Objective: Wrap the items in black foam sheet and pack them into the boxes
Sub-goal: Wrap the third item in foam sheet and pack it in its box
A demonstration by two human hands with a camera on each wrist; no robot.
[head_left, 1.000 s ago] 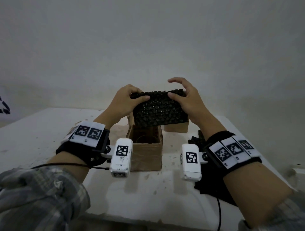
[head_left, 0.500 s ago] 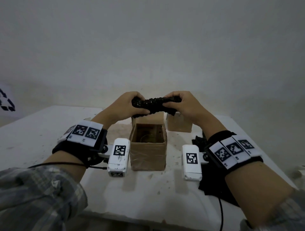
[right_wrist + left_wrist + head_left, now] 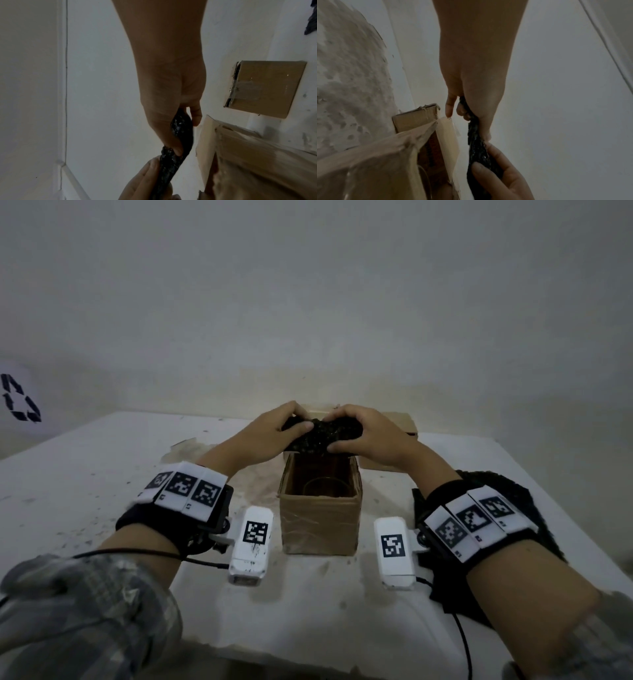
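Setting: plain pale wall behind a white, scuffed table [image 3: 102,474], seen from over the person's shoulders.
Task's thing: a crumpled black foam sheet [image 3: 320,433], bunched into a short roll, held in the air just above the far rim of the open cardboard box [image 3: 320,515].
Long axis: the roll lies left to right, spanning the gap between the two hands.
Left hand [image 3: 274,433]: its fingers are curled round the roll's left end, thumb on the near side.
Right hand [image 3: 366,436]: its fingers are curled over the right end, thumb [image 3: 342,446] pressing underneath.
Direction to the box: the box's mouth is straight below and slightly nearer the person than the roll; both hands seem equally close to it.
Inside the box: a rounded, glassy rim shows faintly at the bottom; what it is I cannot tell.
Likely next move: lowering the roll into the mouth, judging by the task.
In the way: the box's own rim and raised flap [image 3: 447,134], which sits just beside the left fingers [image 3: 449,108].
Around: a second box [image 3: 264,89] lies behind to the right; more black foam [image 3: 496,491] rests on the table under the right wrist.
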